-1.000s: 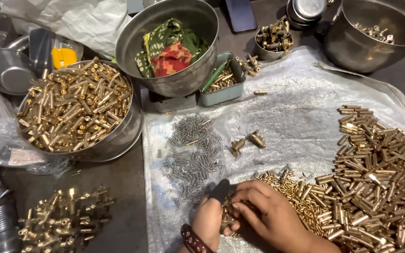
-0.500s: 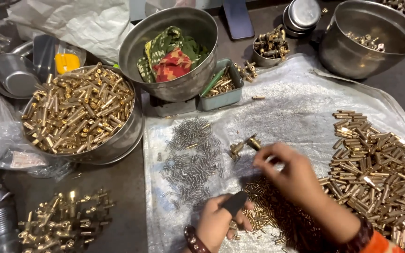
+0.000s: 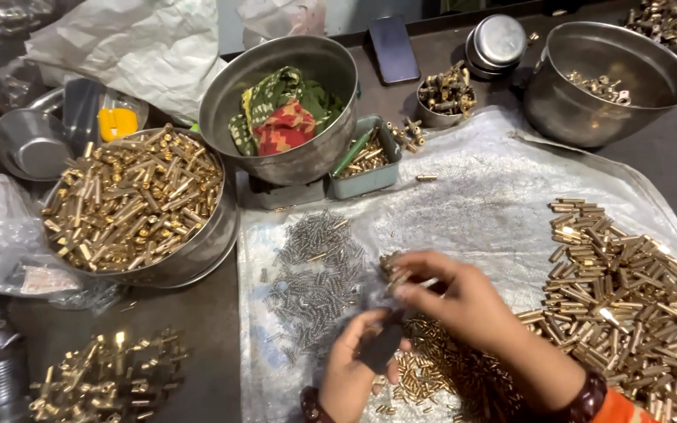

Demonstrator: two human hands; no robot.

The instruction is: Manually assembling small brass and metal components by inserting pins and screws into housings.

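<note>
My left hand (image 3: 350, 368) is low in the middle, closed around a short dark tool (image 3: 379, 346). My right hand (image 3: 464, 301) reaches across just above it, fingertips pinched on a small brass piece (image 3: 398, 276) at the edge of a pile of small grey springs (image 3: 313, 276). Both hands hover over a heap of tiny brass pins (image 3: 432, 372) on a crinkled clear plastic sheet (image 3: 479, 196). A large pile of brass tubes (image 3: 628, 290) lies to the right of my right forearm.
A steel bowl of brass parts (image 3: 135, 205) stands at the left, a bowl with coloured cloth (image 3: 291, 102) behind the springs, and a small green tray (image 3: 366, 160) beside it. A big steel bowl (image 3: 605, 78), a tin of fittings (image 3: 444, 94) and a phone (image 3: 393, 47) sit at the back. Loose brass fittings (image 3: 103, 376) lie bottom left.
My right hand left the pin heap, reached up to loose brass pieces by the springs, then drew back toward my left hand. The left hand rose a little with the tool.
</note>
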